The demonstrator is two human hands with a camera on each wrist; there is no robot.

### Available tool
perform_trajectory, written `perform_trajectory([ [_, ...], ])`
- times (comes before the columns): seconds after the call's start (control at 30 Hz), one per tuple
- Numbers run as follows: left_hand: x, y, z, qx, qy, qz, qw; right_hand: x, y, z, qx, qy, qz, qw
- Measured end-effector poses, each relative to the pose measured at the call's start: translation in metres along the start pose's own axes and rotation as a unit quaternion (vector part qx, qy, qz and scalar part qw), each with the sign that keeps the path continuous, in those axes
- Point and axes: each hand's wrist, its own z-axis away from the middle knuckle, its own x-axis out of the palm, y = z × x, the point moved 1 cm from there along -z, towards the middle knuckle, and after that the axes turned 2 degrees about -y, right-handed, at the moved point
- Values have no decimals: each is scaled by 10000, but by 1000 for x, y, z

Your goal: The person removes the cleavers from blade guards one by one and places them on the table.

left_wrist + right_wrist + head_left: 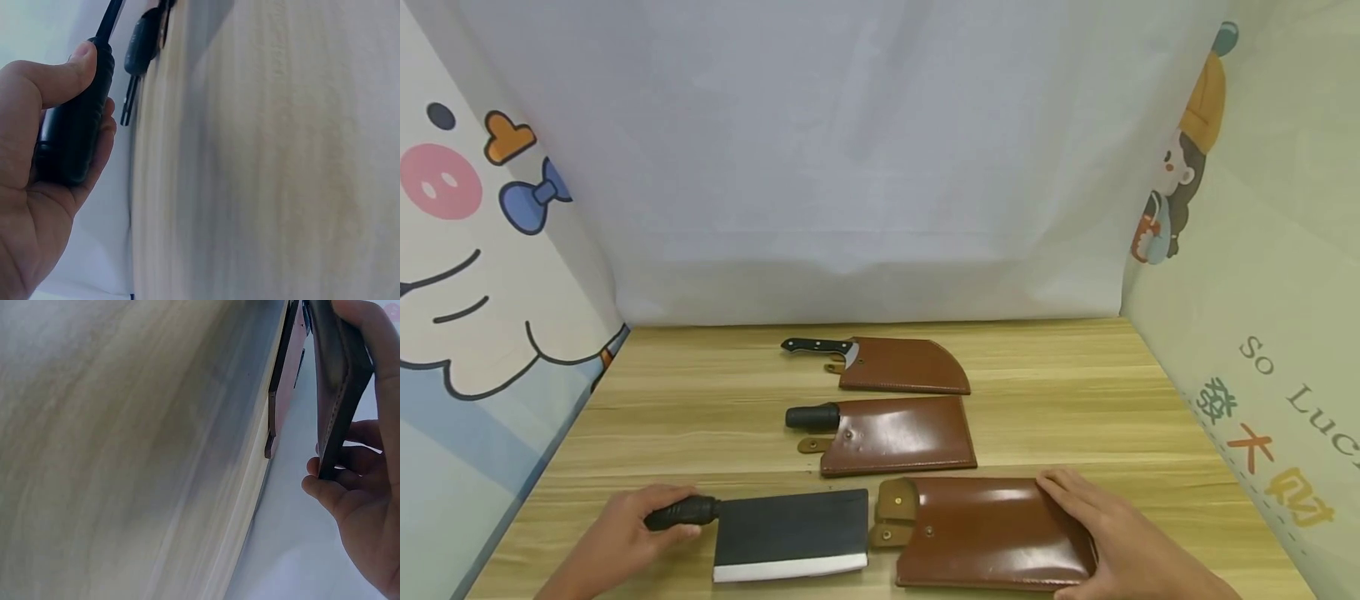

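My left hand [613,537] grips the black handle of a cleaver [790,527]. The cleaver's wide dark blade, pale along its lower edge, points right in the head view. In the left wrist view, the thumb lies along the handle [72,131]. A brown leather knife sheath [992,529] is held at its right end by my right hand [1116,533]. The sheath's mouth, with tan snap straps [895,504], faces the blade tip across a small gap. From the right wrist view, the thumb and fingers hold the sheath [340,394] at opposite edges.
Behind the held sheath lies a sheathed knife with a plain black handle [898,433]. Farther back is another sheathed knife [902,364], its riveted handle pointing left. The wood-grain table [1060,417] meets a white backdrop [880,167] and printed side panels [1247,250].
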Motion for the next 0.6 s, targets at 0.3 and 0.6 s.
perform_trajectory([
  [0.3,6,-8,0,38,-309,-125,9994,2,3,5,252,-178,-123,9994],
  [0.6,8,-9,0,-223,-691,-240,9971,4,5,7,248,-283,-72,9993],
])
